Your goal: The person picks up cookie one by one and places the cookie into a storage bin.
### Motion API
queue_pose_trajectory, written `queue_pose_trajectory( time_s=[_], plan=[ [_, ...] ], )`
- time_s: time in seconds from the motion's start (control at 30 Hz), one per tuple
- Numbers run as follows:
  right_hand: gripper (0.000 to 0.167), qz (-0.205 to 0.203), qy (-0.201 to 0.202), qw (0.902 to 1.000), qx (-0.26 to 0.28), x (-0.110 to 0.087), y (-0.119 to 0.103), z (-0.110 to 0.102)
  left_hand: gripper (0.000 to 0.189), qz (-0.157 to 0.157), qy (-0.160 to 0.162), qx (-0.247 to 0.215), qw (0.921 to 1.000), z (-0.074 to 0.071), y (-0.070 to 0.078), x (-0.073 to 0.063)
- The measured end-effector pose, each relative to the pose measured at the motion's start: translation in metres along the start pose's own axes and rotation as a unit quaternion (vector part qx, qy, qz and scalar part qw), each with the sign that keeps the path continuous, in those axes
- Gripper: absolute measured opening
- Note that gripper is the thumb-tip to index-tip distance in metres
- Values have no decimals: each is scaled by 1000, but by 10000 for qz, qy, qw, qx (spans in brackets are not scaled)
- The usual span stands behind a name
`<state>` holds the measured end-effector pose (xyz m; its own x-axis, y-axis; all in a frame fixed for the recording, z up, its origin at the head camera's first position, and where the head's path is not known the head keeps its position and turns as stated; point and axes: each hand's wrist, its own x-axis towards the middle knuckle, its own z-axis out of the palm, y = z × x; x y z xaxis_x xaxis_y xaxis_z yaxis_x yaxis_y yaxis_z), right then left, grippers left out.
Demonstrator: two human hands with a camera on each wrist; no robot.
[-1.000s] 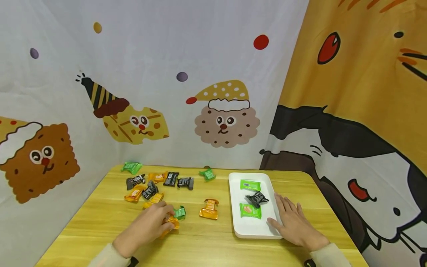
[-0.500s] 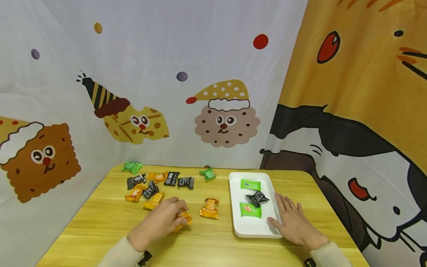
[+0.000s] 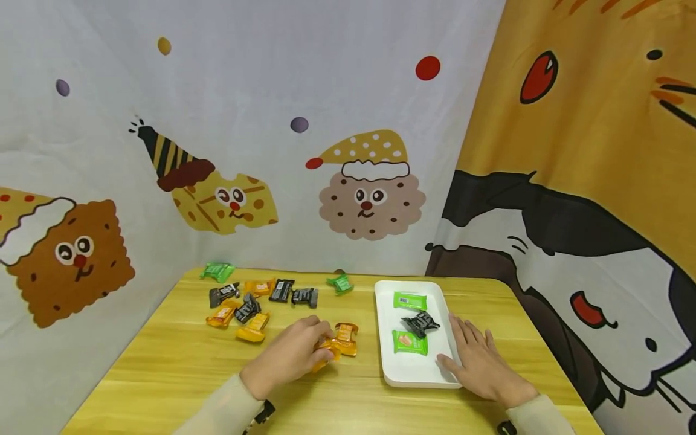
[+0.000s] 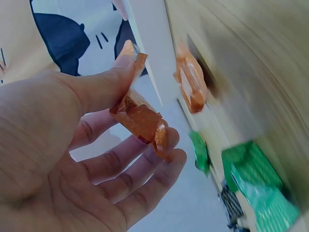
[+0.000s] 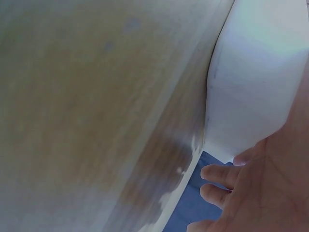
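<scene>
In the head view my left hand (image 3: 293, 350) is over the middle of the table, pinching an orange wrapped candy (image 4: 137, 118) between thumb and fingers. Close beside it lies a second orange candy (image 3: 345, 338). A green candy (image 4: 258, 186) shows near the hand in the left wrist view; in the head view the hand hides that spot. My right hand (image 3: 484, 362) rests with fingers extended along the right rim of a white tray (image 3: 388, 368). On the tray lie two green packets (image 3: 410, 343) and a black candy (image 3: 420, 324).
Several orange and black candies (image 3: 247, 308) are grouped at the table's left. One green candy (image 3: 217, 272) sits at the far left corner, another green candy (image 3: 341, 284) near the back edge. A printed curtain (image 3: 348, 72) hangs behind the table.
My left hand has moved right with the orange candy, from the left group to beside the other orange candy. The green candy by it has gone out of sight in the head view. My right hand stays.
</scene>
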<state>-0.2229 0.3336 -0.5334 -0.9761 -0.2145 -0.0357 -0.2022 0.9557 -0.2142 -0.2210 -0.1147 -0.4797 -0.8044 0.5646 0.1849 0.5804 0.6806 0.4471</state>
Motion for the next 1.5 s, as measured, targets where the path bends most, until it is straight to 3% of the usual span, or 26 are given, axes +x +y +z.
queue_pose_trajectory(
  time_s=[0.6, 0.87, 1.23, 1.5],
  plan=[
    [104, -76, 114, 9999, 25, -1, -1, 2, 31, 504, 41, 355, 9981, 25, 37, 50],
    [104, -87, 73, 9999, 88, 0, -1, 0, 33, 561, 0, 447, 9974, 35, 53, 69],
    [101, -10, 79, 9998, 173, -1, 0, 0, 32, 861, -121, 751, 9934, 48, 82, 108],
    [96, -78, 127, 9994, 307, -2, 1, 2, 34, 984, -378, 1044, 9889, 61, 104, 138]
  ],
)
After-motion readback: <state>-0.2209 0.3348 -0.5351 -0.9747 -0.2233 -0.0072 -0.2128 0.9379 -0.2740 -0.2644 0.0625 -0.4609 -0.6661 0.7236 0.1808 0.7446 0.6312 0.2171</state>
